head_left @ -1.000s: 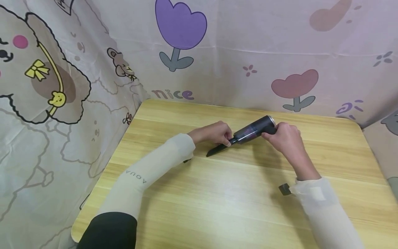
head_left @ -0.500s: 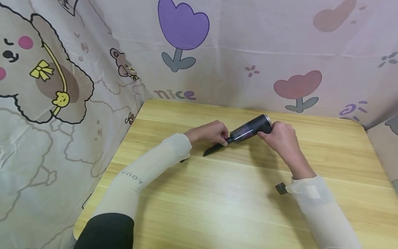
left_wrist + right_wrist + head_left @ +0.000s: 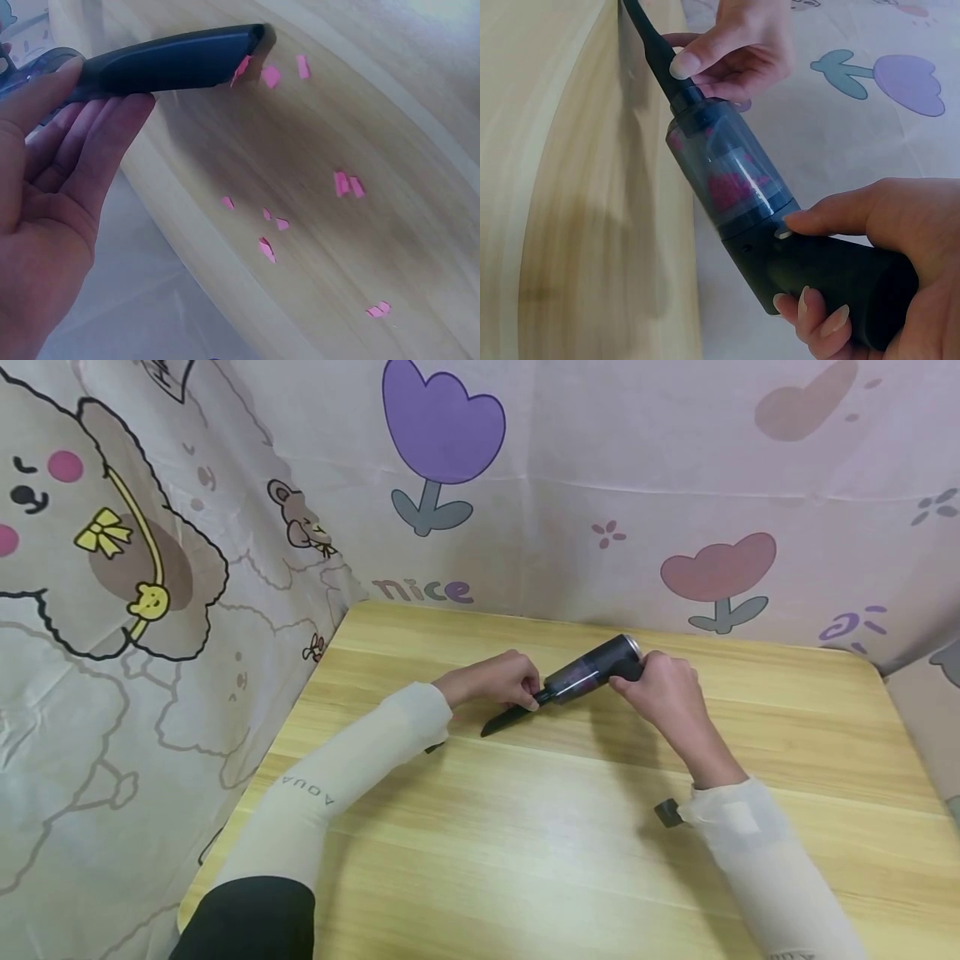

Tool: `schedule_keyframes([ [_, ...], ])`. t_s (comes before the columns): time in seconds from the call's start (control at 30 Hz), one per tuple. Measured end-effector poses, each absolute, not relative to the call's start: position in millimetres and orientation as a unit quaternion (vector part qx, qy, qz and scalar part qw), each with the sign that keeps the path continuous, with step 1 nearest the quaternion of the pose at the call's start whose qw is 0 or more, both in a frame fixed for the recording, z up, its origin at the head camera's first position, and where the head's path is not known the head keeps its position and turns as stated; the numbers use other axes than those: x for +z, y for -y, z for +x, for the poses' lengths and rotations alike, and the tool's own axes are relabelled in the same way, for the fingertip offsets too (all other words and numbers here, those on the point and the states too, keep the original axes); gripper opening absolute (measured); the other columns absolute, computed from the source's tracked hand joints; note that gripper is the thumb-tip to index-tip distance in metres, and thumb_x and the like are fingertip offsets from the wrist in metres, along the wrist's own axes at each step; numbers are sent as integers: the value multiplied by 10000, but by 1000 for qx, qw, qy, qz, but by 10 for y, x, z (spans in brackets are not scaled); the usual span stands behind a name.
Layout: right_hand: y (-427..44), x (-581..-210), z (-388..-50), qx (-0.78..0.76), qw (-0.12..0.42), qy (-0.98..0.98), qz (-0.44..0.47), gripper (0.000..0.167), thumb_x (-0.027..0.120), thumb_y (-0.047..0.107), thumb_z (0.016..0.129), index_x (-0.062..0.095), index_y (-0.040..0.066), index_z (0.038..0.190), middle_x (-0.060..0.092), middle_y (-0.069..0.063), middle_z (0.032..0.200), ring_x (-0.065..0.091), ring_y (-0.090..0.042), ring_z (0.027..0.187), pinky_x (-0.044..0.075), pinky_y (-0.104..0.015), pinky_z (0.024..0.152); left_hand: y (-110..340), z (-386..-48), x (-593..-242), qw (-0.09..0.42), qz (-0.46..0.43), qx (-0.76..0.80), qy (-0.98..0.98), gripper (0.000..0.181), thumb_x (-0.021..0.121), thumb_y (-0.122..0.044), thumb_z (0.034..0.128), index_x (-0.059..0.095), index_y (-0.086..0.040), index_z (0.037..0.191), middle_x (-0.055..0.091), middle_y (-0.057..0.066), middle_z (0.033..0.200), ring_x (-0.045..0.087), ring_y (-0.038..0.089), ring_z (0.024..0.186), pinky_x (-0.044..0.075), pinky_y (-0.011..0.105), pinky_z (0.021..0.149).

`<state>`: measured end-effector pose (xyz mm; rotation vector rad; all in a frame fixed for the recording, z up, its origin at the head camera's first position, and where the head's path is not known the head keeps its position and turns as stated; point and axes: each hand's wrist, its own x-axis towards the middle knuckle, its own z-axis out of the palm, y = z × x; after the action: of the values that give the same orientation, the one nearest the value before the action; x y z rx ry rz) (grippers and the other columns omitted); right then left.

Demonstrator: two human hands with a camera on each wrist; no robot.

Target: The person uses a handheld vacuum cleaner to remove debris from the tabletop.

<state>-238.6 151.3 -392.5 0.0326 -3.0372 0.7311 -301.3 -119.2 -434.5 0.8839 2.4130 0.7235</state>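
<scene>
A black handheld vacuum cleaner [image 3: 587,675] slants over the far part of the table. My right hand [image 3: 663,689] grips its handle, the thumb at a small light button [image 3: 783,232] in the right wrist view. Its long flat nozzle [image 3: 176,60] is pinched near the base between the thumb and fingers of my left hand [image 3: 504,680]. Through the see-through dust cup [image 3: 727,169] pink bits show. In the left wrist view, a pink paper scrap [image 3: 241,70] is at the nozzle's open end. Several other pink scraps [image 3: 341,184] lie scattered on the wood below.
The light wooden table [image 3: 525,860] has a rounded edge. A printed cloth [image 3: 562,485] hangs behind it and along the left side. Dark small blocks, one of them a black block [image 3: 667,813], stick out from both sleeve cuffs.
Both hands have shifted a little to the left together, carrying the vacuum cleaner with them. Their holds on the nozzle and handle look the same.
</scene>
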Motion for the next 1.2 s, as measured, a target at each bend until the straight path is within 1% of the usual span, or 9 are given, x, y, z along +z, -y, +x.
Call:
schedule_keyframes([
  [0.17, -1462, -3938, -2390, 239, 2, 971, 10, 441, 781, 371, 872, 650, -50, 905, 622, -196, 794, 545, -333, 747, 383, -329, 572, 1248, -2994, -4361, 233, 318, 265, -880, 149, 810, -167, 899, 753, -44, 960, 752, 54, 846, 729, 239, 691, 615, 298, 605],
  [0.33, -1424, -3957, -2394, 240, 2, 971, 11, 447, 786, 371, 870, 652, -54, 915, 626, -204, 803, 549, -338, 753, 384, -333, 578, 1290, -2980, -4349, 241, 314, 271, -878, 151, 808, -158, 899, 752, -32, 959, 757, 69, 852, 736, 239, 696, 625, 314, 617],
  [0.57, -1367, -3976, -2417, 246, 4, 969, 14, 440, 774, 381, 881, 654, -41, 899, 622, -186, 778, 550, -317, 716, 392, -324, 551, 1353, -2996, -4332, 230, 315, 253, -886, 140, 804, -167, 904, 752, -47, 954, 746, 57, 852, 731, 256, 706, 599, 266, 601],
  [0.8, -1295, -3978, -2441, 241, 9, 970, 12, 446, 762, 387, 887, 648, -44, 899, 625, -186, 780, 553, -318, 719, 401, -330, 549, 1416, -3018, -4308, 218, 315, 238, -893, 142, 797, -186, 915, 754, -61, 966, 736, 53, 878, 694, 206, 688, 577, 238, 599],
  [0.97, -1242, -3990, -2456, 243, 9, 970, 9, 445, 759, 388, 887, 647, -42, 889, 630, -197, 790, 562, -316, 705, 414, -328, 531, 1469, -3036, -4305, 217, 320, 240, -891, 129, 792, -181, 919, 755, -64, 958, 739, 50, 873, 701, 239, 685, 571, 240, 607],
  [1.2, -1192, -4024, -2466, 248, 7, 969, 4, 455, 770, 390, 885, 636, -45, 893, 616, -195, 785, 558, -293, 668, 411, -309, 495, 1524, -3045, -4291, 213, 323, 226, -894, 127, 791, -198, 923, 751, -85, 962, 724, 32, 865, 614, 113, 628, 547, 228, 629],
])
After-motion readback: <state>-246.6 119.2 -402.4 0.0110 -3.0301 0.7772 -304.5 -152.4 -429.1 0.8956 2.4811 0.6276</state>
